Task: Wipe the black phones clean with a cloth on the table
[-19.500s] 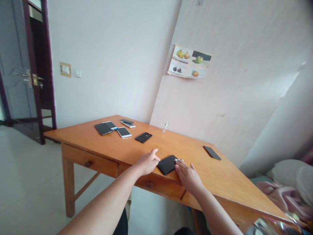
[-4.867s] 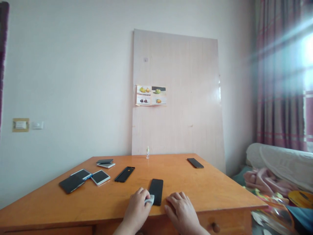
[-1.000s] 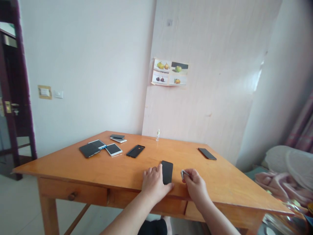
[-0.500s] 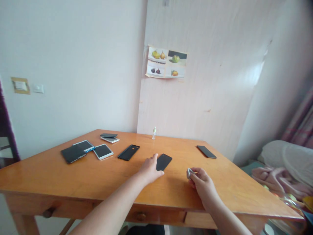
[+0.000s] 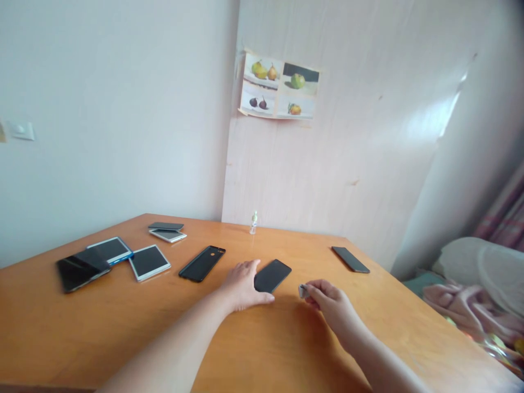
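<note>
A dark smartphone (image 5: 274,275) lies flat on the wooden table (image 5: 262,338) in front of me. My left hand (image 5: 244,286) is at its left end, thumb and fingers spread around the near-left edge; whether they touch it I cannot tell. My right hand (image 5: 327,297) is closed in a pinch on a small grey folded piece (image 5: 303,291), perhaps cloth, just above the table to the right of the smartphone. An empty black phone case (image 5: 202,263) rests left of my left hand.
To the left lie a black tablet (image 5: 83,268), a blue-edged white tablet (image 5: 110,250) and another white tablet (image 5: 149,262). Two stacked phones (image 5: 167,233) sit behind them. A small clear bottle (image 5: 253,224) stands at the back, and a dark phone (image 5: 350,259) lies at right.
My right hand has moved left with the grey piece, nearer the smartphone. The left hand stays at the smartphone's left end. The view has shifted closer to the table.
</note>
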The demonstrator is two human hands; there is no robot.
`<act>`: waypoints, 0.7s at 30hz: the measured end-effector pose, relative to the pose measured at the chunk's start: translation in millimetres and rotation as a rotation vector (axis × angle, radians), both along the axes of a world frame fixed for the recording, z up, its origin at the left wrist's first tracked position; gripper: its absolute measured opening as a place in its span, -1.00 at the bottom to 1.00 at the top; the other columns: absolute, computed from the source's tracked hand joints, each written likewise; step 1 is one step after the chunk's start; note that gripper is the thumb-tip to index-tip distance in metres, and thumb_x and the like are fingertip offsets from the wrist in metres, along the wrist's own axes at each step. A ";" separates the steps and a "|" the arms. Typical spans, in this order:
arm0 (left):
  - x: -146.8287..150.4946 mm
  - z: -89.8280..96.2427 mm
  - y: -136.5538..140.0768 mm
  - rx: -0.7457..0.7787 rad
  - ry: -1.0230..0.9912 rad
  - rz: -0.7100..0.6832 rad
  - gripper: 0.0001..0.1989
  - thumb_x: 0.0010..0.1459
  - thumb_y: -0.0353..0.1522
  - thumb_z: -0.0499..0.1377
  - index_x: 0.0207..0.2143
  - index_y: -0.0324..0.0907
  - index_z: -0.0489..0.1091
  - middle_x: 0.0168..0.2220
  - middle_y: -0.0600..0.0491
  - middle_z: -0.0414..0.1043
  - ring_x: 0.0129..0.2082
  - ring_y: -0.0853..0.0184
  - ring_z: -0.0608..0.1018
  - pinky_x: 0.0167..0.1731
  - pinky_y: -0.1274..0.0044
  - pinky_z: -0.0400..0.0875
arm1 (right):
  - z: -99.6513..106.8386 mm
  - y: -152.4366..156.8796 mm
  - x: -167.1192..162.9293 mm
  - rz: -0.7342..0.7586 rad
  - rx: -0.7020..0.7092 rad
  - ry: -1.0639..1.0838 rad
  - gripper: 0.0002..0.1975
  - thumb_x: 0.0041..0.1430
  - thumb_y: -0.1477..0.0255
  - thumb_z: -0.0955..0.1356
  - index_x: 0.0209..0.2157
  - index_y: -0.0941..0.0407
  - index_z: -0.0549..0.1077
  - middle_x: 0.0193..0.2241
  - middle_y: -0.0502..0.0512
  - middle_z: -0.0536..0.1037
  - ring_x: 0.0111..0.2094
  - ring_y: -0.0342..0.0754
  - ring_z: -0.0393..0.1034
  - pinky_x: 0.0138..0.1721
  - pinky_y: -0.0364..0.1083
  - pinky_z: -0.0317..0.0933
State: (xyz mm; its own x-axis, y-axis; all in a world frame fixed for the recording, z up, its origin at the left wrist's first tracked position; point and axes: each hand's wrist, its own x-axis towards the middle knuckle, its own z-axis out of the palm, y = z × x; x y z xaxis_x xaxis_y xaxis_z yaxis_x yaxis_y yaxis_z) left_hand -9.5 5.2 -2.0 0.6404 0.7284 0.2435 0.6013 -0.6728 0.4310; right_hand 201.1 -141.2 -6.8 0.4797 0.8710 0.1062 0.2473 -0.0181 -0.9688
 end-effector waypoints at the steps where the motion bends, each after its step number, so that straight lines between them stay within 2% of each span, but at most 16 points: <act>1: -0.3 0.7 -0.2 -0.004 -0.001 0.004 0.08 -0.25 0.10 0.30 0.27 -0.18 0.08 0.15 -0.18 0.33 0.20 -0.05 0.30 0.11 0.31 0.21 | 2.8 9.2 1.5 0.000 0.006 -0.011 -0.71 0.04 0.19 0.36 -0.35 0.13 0.48 -0.43 0.08 0.57 -0.39 -0.08 0.41 -0.35 -0.13 0.25; 6: -1.4 2.8 -0.6 -0.030 -0.017 0.034 0.02 -0.25 0.04 0.32 0.24 -0.17 0.14 0.10 -0.17 0.36 0.16 -0.05 0.33 0.06 0.32 0.25 | 10.7 61.3 12.1 -0.041 0.005 -0.214 -0.74 0.09 0.24 0.27 -0.29 0.13 0.41 -0.43 0.10 0.59 -0.43 -0.07 0.45 -0.44 -0.13 0.24; 11: -1.8 3.5 -2.4 -0.044 -0.039 0.034 -0.09 -0.25 -0.07 0.35 0.18 -0.14 0.21 0.06 -0.12 0.39 0.09 -0.02 0.39 0.03 0.34 0.28 | 4.6 96.1 23.8 -0.090 -0.026 -0.433 -0.87 0.05 0.35 0.30 -0.41 0.10 0.42 -0.54 0.01 0.52 -0.47 -0.07 0.37 -0.42 -0.12 0.16; 13: -1.2 3.6 -3.2 -0.049 -0.049 0.030 -0.10 -0.24 -0.09 0.35 0.18 -0.15 0.22 0.05 -0.12 0.39 0.10 -0.01 0.38 0.04 0.34 0.28 | 0.1 99.3 27.8 -0.094 -0.044 -0.536 -0.92 0.03 0.39 0.32 -0.44 0.08 0.44 -0.52 0.00 0.50 -0.43 -0.06 0.36 -0.37 -0.11 0.15; 17: 0.1 4.2 -4.6 -0.060 -0.052 0.006 -0.11 -0.22 -0.12 0.34 0.18 -0.18 0.20 0.08 -0.15 0.37 0.12 -0.01 0.36 0.07 0.34 0.26 | -4.1 94.3 31.5 -0.056 -0.080 -0.698 -0.90 0.07 0.42 0.32 -0.42 0.06 0.49 -0.36 0.06 0.54 -0.25 -0.01 0.37 -0.22 -0.09 0.15; 21: 0.7 4.8 -6.0 -0.091 -0.061 0.008 -0.11 -0.21 -0.13 0.34 0.19 -0.18 0.18 0.10 -0.15 0.34 0.15 0.00 0.34 0.09 0.34 0.24 | 1.2 82.7 17.5 0.090 -0.072 -0.979 -0.77 0.20 0.44 0.25 -0.24 0.04 0.54 -0.22 0.12 0.57 -0.11 0.03 0.35 -0.07 -0.05 0.15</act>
State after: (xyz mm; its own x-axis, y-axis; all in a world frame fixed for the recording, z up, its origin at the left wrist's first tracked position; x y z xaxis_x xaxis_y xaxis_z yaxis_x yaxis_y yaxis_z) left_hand -8.9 -0.9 2.7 0.6204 0.7543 0.2146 0.5775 -0.6246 0.5257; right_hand 218.6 -58.5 -5.6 0.1398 0.9202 0.3657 0.9428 -0.0109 -0.3331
